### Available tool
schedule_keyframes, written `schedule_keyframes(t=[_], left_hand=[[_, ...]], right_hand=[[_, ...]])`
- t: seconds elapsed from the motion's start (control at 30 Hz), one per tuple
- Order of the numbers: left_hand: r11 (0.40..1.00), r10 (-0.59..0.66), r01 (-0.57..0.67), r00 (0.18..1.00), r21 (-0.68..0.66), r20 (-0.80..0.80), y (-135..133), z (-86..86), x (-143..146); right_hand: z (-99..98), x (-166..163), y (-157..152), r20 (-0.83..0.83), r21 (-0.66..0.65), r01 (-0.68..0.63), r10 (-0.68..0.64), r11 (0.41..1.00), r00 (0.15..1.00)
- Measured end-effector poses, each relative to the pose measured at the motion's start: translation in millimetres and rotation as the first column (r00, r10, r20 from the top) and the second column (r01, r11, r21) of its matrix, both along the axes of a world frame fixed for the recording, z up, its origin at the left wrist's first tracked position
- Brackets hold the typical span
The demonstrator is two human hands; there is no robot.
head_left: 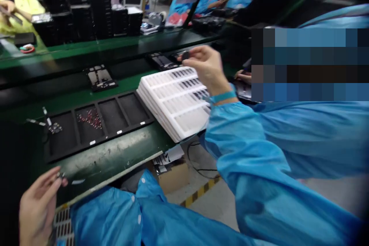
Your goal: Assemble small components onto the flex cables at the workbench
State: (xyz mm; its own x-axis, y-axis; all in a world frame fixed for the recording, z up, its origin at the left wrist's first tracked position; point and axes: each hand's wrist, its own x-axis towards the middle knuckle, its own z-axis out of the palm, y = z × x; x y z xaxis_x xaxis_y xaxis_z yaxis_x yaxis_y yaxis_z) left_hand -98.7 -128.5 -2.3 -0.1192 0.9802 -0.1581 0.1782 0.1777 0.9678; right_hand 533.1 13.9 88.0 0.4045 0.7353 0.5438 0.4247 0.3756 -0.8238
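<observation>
view: one head-worn camera | faces: forward and down, slanting across the green workbench (pixel 106 161) | range: close above the bench edge | frame: left hand (pixel 37 209) at lower left, right hand (pixel 206 70) at upper centre

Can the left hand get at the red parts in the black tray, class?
Probably yes. The left hand sits at the bench's near edge, just below the black tray, and only bench surface lies between. The red parts lie in an open compartment. It holds a small part, though.
</observation>
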Motion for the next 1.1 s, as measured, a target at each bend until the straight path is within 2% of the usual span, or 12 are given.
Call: schedule_keyframes(t=[0.03,0.1,0.17,0.23,0.27,0.33,0.43,0.5,0.57,0.73,0.9,1.1], left_hand=[[0.998,0.057,-0.058,0.993,0.006,0.105,6,11.9,14],[1.0,0.005,-0.008,0.981,0.015,0.194,23,30.3,37],[0.993,-0.118,0.112,0.974,0.044,0.194,43,40.7,53],[0.972,-0.23,0.219,0.96,0.084,0.159,60,45.4,63],[0.959,-0.276,0.263,0.951,0.104,0.14,68,46.6,67],[0.935,-0.344,0.33,0.933,0.131,0.103,81,47.2,73],[0.917,-0.385,0.373,0.92,0.141,0.073,101,43.7,77],[0.919,-0.379,0.365,0.922,0.15,0.077,115,37.9,77],[0.925,-0.366,0.351,0.926,0.147,0.094,129,30.2,75],[0.92,-0.389,0.378,0.913,0.104,0.119,146,11.1,72],[0.93,-0.366,0.359,0.925,0.079,0.101,145,1.4,75],[0.925,-0.379,0.376,0.919,0.049,0.11,144,-3.8,78]], right_hand=[[0.9,-21,-11,-0.014,0.072,-0.058,0.059,0.996,0.998],[1.9,-70,-35,-0.034,0.159,-0.111,0.117,0.981,0.993],[-1.2,-127,-58,-0.109,0.154,-0.163,0.181,0.975,0.978],[-13.1,-186,-73,-0.242,0.014,-0.318,0.312,0.948,0.919],[-22.8,-213,-76,-0.326,-0.089,-0.441,0.393,0.893,0.86],[-47.0,-262,-69,-0.494,-0.222,-0.652,0.493,0.725,0.716],[-81.8,-310,-41,-0.646,-0.252,-0.828,0.55,0.501,0.529],[-97.4,-326,-22,-0.692,-0.235,-0.881,0.566,0.411,0.449],[-107.2,-333,-10,-0.716,-0.227,-0.904,0.567,0.361,0.407],[-122.8,-333,-4,-0.719,-0.251,-0.906,0.561,0.34,0.409],[-131.2,-332,-7,-0.662,-0.305,-0.874,0.576,0.377,0.48],[-129.5,-330,-11,-0.576,-0.355,-0.833,0.602,0.425,0.553]])
